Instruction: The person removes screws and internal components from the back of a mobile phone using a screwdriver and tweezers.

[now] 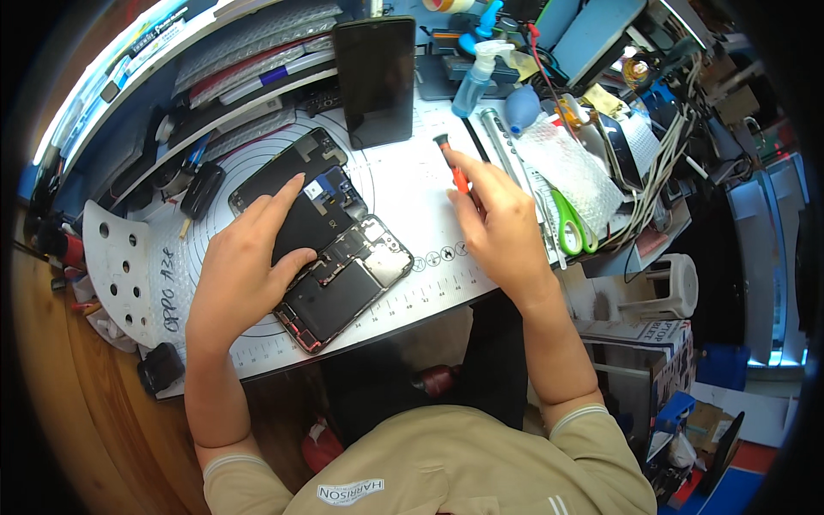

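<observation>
"Opened phone (330, 300), insides up, lying on the desk (408, 193) near its front edge. Which grip is nearer?"

"The left grip (245, 245), easily. It's spread across the dark panel (307, 225) just beyond the phone, closed round nothing that I can see. Its thumb points at the phone; whether it touches, I can't tell."

"And the right grip (498, 227)?"

"Off to the right, clear of the phone. It's pinched on what looks like a red-and-black screwdriver (459, 178), the black end pointing away from the body. The other end is hidden by the hand."

"So which way does the phone lie from there?"

"Left, and back toward the body. Its long axis slants from near left to far right, so I'd say the far-right end, just past the battery, matters most: it faces the screwdriver."
</observation>
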Demonstrator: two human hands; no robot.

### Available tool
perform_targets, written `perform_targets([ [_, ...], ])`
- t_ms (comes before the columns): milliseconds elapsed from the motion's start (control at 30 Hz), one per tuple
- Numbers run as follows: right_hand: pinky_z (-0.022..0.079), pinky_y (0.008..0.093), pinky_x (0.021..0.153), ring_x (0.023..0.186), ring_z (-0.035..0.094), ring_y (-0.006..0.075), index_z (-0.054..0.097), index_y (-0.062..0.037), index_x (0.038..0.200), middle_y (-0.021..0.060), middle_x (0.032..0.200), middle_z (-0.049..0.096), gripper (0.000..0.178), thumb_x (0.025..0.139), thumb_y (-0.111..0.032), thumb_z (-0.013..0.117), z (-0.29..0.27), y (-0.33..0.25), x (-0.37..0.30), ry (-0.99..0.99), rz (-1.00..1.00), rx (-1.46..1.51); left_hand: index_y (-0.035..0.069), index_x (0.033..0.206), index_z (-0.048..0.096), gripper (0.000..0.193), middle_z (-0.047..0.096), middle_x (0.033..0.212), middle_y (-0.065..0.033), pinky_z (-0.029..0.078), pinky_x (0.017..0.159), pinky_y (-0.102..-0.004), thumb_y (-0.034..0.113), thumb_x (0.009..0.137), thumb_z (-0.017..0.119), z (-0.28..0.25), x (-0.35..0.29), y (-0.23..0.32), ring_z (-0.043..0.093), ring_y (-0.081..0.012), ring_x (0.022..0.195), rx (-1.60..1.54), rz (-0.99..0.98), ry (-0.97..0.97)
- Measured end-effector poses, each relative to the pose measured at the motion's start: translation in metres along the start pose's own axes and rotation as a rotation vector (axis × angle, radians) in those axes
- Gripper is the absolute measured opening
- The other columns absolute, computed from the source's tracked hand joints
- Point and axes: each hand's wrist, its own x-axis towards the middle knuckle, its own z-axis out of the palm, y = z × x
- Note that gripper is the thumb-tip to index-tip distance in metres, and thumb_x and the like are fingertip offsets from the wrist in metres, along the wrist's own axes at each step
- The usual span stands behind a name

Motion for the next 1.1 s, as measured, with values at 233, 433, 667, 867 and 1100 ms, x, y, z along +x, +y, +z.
perform_targets([
  [233, 0.054, 0.0463, 0.086, 0.096, 0.067, 0.0378, 0.070, 0.0022, 0.127, 0.0190, 0.101, 0.065, 0.037, 0.091, 0.007, 0.066, -0.010, -0.002, -0.041, -0.035, -0.010, -0.138, 0.005, 0.152, 0.056, 0.073, 0.069, 0.111, -0.0217, 0.053, 0.090, -0.0443, 0.008, 0.084, 0.083, 0.003, 0.003, -0.006, 0.068, -0.0411, 0.101, -0.031, 0.050, 0.040],
  [433, 0.054, 0.0459, 0.091, 0.104, 0.065, 0.0401, 0.070, 0.0038, 0.123, 0.0214, 0.111, 0.065, 0.033, 0.091, 0.006, 0.065, -0.013, 0.014, -0.045, 0.057, 0.000, -0.331, 0.004, 0.148, 0.060, 0.066, 0.073, 0.115, -0.0194, 0.056, 0.089, -0.0443, 0.017, 0.088, 0.082, 0.006, 0.006, -0.013, 0.071, -0.0400, 0.102, 0.024, 0.138, 0.091],
  [667, 0.055, 0.0480, 0.088, 0.097, 0.069, 0.0409, 0.074, 0.0029, 0.110, 0.0209, 0.104, 0.069, 0.017, 0.095, -0.003, 0.068, -0.034, 0.018, -0.046, 0.137, 0.053, -0.268, 0.002, 0.145, 0.062, 0.062, 0.074, 0.119, -0.0214, 0.055, 0.093, -0.0460, 0.019, 0.088, 0.081, 0.006, 0.005, -0.017, 0.071, -0.0413, 0.106, 0.009, 0.151, 0.121],
  [867, 0.057, 0.0503, 0.085, 0.089, 0.072, 0.0441, 0.080, 0.0012, 0.093, 0.0260, 0.099, 0.074, 0.017, 0.092, -0.013, 0.072, -0.081, 0.056, -0.036, 0.038, 0.356, -0.564, 0.002, 0.144, 0.063, 0.061, 0.074, 0.121, -0.0214, 0.055, 0.094, -0.0460, 0.022, 0.089, 0.079, 0.005, 0.006, -0.014, 0.071, -0.0412, 0.107, 0.011, 0.143, 0.109],
  [1100, 0.058, 0.0450, 0.080, 0.086, 0.075, 0.0368, 0.080, -0.0016, 0.086, 0.0189, 0.095, 0.077, 0.017, 0.086, -0.017, 0.074, -0.075, 0.055, -0.028, 0.031, 0.516, -0.450, 0.002, 0.144, 0.063, 0.060, 0.074, 0.123, -0.0214, 0.055, 0.097, -0.0464, 0.023, 0.090, 0.079, 0.006, 0.008, -0.018, 0.071, -0.0407, 0.110, 0.022, 0.118, 0.098],
])
